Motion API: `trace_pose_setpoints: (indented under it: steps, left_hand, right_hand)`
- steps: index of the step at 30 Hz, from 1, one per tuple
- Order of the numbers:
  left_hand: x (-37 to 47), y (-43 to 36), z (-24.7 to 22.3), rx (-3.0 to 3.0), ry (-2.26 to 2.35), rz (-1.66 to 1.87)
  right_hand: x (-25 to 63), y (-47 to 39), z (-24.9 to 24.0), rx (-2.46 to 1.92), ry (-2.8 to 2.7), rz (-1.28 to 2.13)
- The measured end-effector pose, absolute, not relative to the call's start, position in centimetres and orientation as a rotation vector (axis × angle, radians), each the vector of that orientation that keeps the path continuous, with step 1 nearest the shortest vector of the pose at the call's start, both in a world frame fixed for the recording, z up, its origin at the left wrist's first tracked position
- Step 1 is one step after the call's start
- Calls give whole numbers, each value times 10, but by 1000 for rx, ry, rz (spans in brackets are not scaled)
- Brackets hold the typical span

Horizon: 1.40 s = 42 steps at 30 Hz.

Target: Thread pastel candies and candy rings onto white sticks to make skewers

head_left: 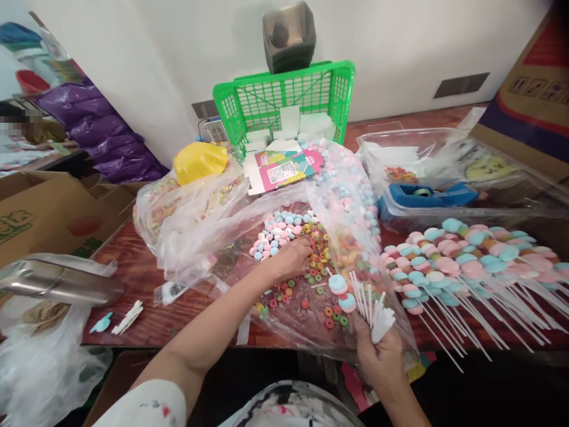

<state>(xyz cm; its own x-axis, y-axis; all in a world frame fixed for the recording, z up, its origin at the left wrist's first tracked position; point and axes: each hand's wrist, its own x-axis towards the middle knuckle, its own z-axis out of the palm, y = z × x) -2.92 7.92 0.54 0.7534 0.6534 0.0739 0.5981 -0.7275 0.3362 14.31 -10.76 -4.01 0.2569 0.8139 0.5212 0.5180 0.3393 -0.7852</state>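
My left hand (291, 260) reaches into a pile of colourful candy rings (319, 252); its fingertips are among the rings, and whatever they may pinch is hidden. Pink, blue and white marshmallows (278, 234) lie just beyond it on clear plastic. My right hand (377, 350) is closed around a bundle of white sticks (376, 311) near the table's front edge. One stick beside the bundle carries blue and pink marshmallows (341, 290). Loose rings lie to the left of that skewer. Many finished-looking marshmallow skewers (462, 267) are stacked at the right, their sticks towards me.
Behind stands a green basket (284, 89) with a printed carton (282, 169) before it. A blue tape dispenser (427, 196) sits in a clear bin at right. A metal flask (62, 281) and cardboard boxes are left. Another person is partly visible at far left.
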Motion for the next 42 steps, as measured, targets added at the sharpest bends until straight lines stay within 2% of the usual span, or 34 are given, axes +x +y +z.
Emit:
trace_pose_setpoints:
  steps: [5, 11, 15, 26, 42]
  left_hand:
    - [-60, 54, 3, 2240, 1042, 676]
    - [-62, 30, 1, 1652, 1145, 827]
    - [-58, 23, -3, 1926, 1203, 959]
    - [-65, 25, -15, 2358, 1187, 870]
    - [-77, 28, 3, 2473, 1364, 985]
  right_hand:
    - [145, -111, -32, -1303, -1387, 323]
    - [147, -111, -35, -1382, -1342, 343]
    - [148, -112, -44, -1388, -1423, 318]
    - [148, -112, -46, -1374, -1598, 220]
    - [150, -112, -40, -1363, -1660, 132]
